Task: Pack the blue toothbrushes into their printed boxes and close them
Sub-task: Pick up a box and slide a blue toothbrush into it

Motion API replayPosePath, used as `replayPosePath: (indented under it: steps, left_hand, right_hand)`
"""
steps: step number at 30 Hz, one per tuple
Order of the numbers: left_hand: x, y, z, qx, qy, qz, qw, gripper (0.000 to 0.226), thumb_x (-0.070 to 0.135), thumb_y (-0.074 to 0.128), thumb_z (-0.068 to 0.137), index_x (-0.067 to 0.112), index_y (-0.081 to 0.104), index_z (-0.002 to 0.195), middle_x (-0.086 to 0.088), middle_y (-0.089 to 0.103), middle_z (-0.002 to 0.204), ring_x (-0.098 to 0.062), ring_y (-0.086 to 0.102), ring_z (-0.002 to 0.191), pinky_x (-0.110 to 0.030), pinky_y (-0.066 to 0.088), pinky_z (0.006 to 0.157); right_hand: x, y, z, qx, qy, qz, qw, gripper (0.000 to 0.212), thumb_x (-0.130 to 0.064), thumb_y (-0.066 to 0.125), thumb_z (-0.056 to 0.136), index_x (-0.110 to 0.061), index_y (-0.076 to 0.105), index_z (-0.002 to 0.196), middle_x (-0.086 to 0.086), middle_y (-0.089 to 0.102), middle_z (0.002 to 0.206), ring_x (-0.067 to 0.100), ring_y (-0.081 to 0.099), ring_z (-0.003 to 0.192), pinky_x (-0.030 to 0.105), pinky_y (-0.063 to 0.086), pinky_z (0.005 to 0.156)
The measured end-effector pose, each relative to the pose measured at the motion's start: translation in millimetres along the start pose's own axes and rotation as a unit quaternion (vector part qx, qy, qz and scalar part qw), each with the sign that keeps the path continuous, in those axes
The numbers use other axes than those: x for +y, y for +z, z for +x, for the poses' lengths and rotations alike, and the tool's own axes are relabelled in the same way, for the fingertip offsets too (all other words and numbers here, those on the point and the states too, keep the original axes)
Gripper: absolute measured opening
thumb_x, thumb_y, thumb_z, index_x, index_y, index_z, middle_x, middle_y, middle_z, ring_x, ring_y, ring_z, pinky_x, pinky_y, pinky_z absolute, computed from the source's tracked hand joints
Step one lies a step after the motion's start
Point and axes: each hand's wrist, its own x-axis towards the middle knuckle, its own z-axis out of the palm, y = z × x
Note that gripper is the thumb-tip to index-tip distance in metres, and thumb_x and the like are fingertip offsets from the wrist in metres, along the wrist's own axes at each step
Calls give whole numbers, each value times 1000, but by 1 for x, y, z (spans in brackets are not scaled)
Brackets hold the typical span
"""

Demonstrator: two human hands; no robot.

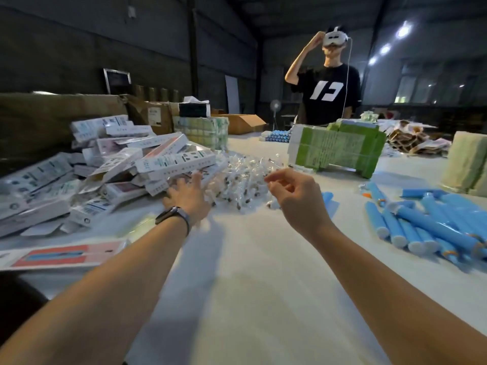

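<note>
Toothbrushes: blue toothbrushes [432,225] lie in a loose heap at the right of the worktop [250,272]; smooth light-blue cylindrical handles with white flat end caps, some with an orange detail; one more blue piece [329,200] lies apart, just behind the right hand.
Boxes: printed boxes [118,164] are piled at the left of the worktop; white cartons with teal and pink panels, several with end flaps open; the print is too small to read.
Flat box: one box [63,255] lies flat at the near left edge, with a red-pink face and a blue strip printed along it.
Clear packets: a heap of small clear wrapped packets [237,180] lies at centre, between the boxes and the toothbrushes.
Left hand: left hand [188,194] reaches forward with fingers spread and straight, its tips at the edge of the boxes and packets; grip open, holding nothing; a dark band [174,216] is on the wrist.
Right hand: right hand [292,192] is raised over the packets, its fingers curled; thumb and forefinger pinch a clear packet.
Green stacks: bundled green cartons [340,151] stand behind the packets; writing illegible.
Person: a person [329,93] stands across the worktop wearing a white headset and a black shirt printed with white marks resembling "13".
</note>
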Motion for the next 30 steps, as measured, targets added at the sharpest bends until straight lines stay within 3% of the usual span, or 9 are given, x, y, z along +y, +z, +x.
replayPosePath:
  steps: [5, 9, 12, 14, 18, 20, 24, 27, 30]
  left_hand:
    - [-10, 7, 15, -1, -32, 23, 999, 34, 29, 50, 93, 33, 41, 126, -11, 55, 128, -39, 50, 118, -55, 34, 99]
    - [19, -22, -2, 136, 48, 53, 988, 37, 37, 57, 92, 37, 50, 128, -4, 57, 129, -34, 49, 118, -51, 36, 94]
    - [46, -52, -25, 269, 155, 0, 950, 37, 30, 69, 87, 29, 59, 123, -4, 61, 125, -33, 53, 111, -45, 39, 86]
    - [63, -68, -40, 297, 248, -76, 919, 34, 21, 72, 85, 21, 63, 118, -7, 63, 119, -32, 55, 107, -38, 42, 83]
    - [91, -86, -70, 183, 415, -280, 846, 41, 9, 75, 78, 24, 61, 114, 9, 57, 106, -6, 56, 95, -15, 45, 77]
    - [97, -89, -79, 79, 451, -336, 823, 38, 12, 70, 78, 32, 58, 107, 14, 53, 101, -8, 58, 94, -21, 56, 75]
    - [101, -78, -88, 13, 407, -498, 766, 50, -3, 58, 68, 35, 57, 100, 1, 56, 97, -15, 59, 91, -30, 57, 76]
    - [103, -61, -92, -27, 325, -644, 692, 59, 6, 53, 72, 51, 51, 110, 8, 58, 111, -15, 62, 105, -31, 58, 86]
    - [100, -35, -95, -83, 293, -654, 692, 61, 30, 60, 80, 55, 34, 129, 12, 56, 126, -11, 64, 112, -35, 56, 88]
  right_hand:
    - [1, 2, 1, -4, -16, 2, 1000, 29, -13, 63, 85, -40, 65, 76, -18, 63, 62, -3, 55, 62, 11, 43, 57]
    - [9, -1, 3, 4, 6, -14, 1000, 26, -11, 64, 85, -36, 67, 80, -8, 65, 69, 1, 53, 61, 24, 47, 63]
    - [11, -1, 2, 1, 12, -41, 999, 18, -12, 66, 84, -27, 70, 93, -13, 60, 72, 2, 52, 63, 23, 45, 65]
    - [8, -4, 1, -4, 5, -58, 998, 31, -11, 70, 83, -22, 66, 112, -12, 60, 88, 0, 53, 76, 21, 42, 75]
    - [-3, -23, 7, -82, 19, -18, 996, 85, -15, 75, 75, -26, 34, 149, -2, 40, 148, 13, 38, 133, 33, 33, 109]
    - [-8, -35, 11, -154, 73, 71, 983, 101, -18, 68, 67, -33, 20, 153, -7, 27, 158, 11, 29, 140, 36, 32, 111]
    - [-7, -50, 12, -304, 126, 153, 932, 82, -7, 70, 70, -24, 40, 145, 4, 63, 131, 21, 60, 121, 47, 46, 104]
    - [-6, -48, 10, -273, 107, 98, 951, 57, -16, 76, 76, -21, 56, 130, 2, 69, 116, 20, 66, 108, 41, 54, 95]
    - [-9, -48, 13, -217, 96, 84, 968, 56, -35, 79, 77, -22, 57, 126, 4, 69, 101, 16, 68, 93, 28, 54, 75]
